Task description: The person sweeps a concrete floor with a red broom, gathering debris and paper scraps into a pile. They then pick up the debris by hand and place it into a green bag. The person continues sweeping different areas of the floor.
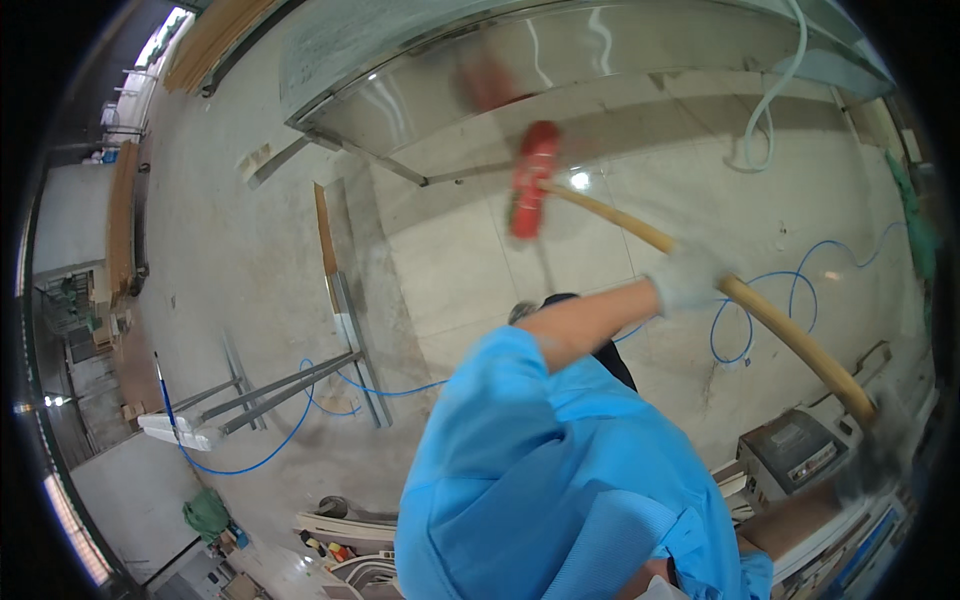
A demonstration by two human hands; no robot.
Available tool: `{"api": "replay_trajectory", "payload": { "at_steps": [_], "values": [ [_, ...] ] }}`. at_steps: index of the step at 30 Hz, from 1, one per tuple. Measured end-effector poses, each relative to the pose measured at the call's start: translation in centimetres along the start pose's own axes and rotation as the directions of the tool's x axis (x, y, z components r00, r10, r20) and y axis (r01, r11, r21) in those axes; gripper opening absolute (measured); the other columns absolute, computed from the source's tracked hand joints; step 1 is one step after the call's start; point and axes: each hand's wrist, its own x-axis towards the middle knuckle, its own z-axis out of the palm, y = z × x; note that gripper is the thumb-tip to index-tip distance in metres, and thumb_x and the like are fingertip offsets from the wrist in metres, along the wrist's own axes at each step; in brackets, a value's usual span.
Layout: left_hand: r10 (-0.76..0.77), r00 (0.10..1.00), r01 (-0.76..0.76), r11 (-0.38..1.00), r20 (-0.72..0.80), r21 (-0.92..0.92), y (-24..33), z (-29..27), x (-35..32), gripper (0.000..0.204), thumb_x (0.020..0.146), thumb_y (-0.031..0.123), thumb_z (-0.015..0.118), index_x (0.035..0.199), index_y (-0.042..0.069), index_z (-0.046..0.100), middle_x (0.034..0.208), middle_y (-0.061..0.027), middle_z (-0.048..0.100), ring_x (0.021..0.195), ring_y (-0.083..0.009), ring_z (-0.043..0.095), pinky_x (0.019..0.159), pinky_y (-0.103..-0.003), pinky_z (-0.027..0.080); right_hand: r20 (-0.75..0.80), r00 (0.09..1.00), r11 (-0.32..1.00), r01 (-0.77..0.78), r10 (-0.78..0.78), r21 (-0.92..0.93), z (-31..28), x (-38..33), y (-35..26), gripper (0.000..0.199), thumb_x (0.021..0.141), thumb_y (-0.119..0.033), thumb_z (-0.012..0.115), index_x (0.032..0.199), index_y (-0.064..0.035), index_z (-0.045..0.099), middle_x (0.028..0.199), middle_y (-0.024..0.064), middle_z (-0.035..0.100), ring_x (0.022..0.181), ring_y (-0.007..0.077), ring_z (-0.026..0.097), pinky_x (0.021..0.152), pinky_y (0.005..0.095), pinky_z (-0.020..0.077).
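Observation:
A sledgehammer (540, 180) with a red head and a long wooden handle stretches across the view, its head blurred. My left hand (690, 280), in a white glove, is wrapped round the middle of the handle. Nearer the handle's end, at the lower right, my right hand (872, 455) grips it; motion smears that hand. The red head hangs in front of a shiny steel-sided bench (430, 110), which mirrors a red patch. Whether head and bench touch, I cannot tell.
A blue hose (730, 360) loops over the floor to the right and left. Metal frame legs (290, 390) and long strips (345, 310) lie at left. A dark-topped grey box (795, 450) stands at lower right. A pale hose (765, 110) hangs off the bench.

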Motion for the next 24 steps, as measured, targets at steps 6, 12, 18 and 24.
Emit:
{"api": "replay_trajectory", "payload": {
  "at_steps": [6, 12, 18, 24],
  "values": [
    [-0.462, 0.882, 0.471, 0.854, -0.097, 0.220, -19.3, -4.7, -2.0, 0.025, 0.080, 0.017, 0.062, 0.103, 0.013, 0.070, 0.095, -0.0149, 0.069, 0.093, -0.0332, 0.065, 0.084, -0.044, 0.047, 0.181, 0.767, 0.770, -0.634, 0.616, 0.068, 13.9, 3.7, 22.6, 0.018, 0.100, -0.013, 0.045, 0.112, -0.0036, 0.055, 0.095, 0.0028, 0.054, 0.089, 0.0142, 0.051, 0.087, 0.0311, 0.0428],
    [-0.484, 0.872, 0.481, 0.875, 0.074, 0.048, -21.0, 2.2, 8.4, 0.024, 0.076, 0.013, 0.065, 0.099, 0.014, 0.071, 0.100, -0.0150, 0.069, 0.094, -0.0309, 0.064, 0.085, -0.040, 0.046, 0.202, 0.736, 0.699, -0.677, 0.646, 0.232, 7.7, 10.2, 23.0, 0.026, 0.097, -0.022, 0.053, 0.111, -0.0004, 0.057, 0.097, 0.0077, 0.064, 0.096, 0.0162, 0.056, 0.096, 0.0305, 0.0398],
    [0.039, 0.899, -0.042, 0.999, 0.436, -0.002, -2.3, 11.2, 28.2, 0.031, 0.078, 0.014, 0.061, 0.108, 0.017, 0.066, 0.098, -0.0143, 0.067, 0.096, -0.0298, 0.065, 0.085, -0.041, 0.048, -0.165, 0.905, 0.891, -0.419, 0.392, -0.178, -8.6, 17.0, 8.2, 0.035, 0.099, -0.038, 0.049, 0.094, -0.0047, 0.059, 0.086, 0.0080, 0.061, 0.096, 0.0194, 0.058, 0.097, 0.0383, 0.0415],
    [0.376, 0.876, -0.297, 0.914, 0.301, -0.276, 5.9, 6.9, 35.4, 0.021, 0.076, 0.020, 0.063, 0.096, 0.019, 0.065, 0.081, -0.0118, 0.068, 0.078, -0.0332, 0.067, 0.067, -0.043, 0.051, -0.279, 0.909, -0.324, -0.175, 0.311, -0.930, -14.2, 16.7, 1.1, 0.010, 0.094, -0.014, 0.050, 0.093, -0.0054, 0.056, 0.077, 0.0027, 0.053, 0.082, 0.0088, 0.053, 0.080, 0.0254, 0.0427]
  ]
}}
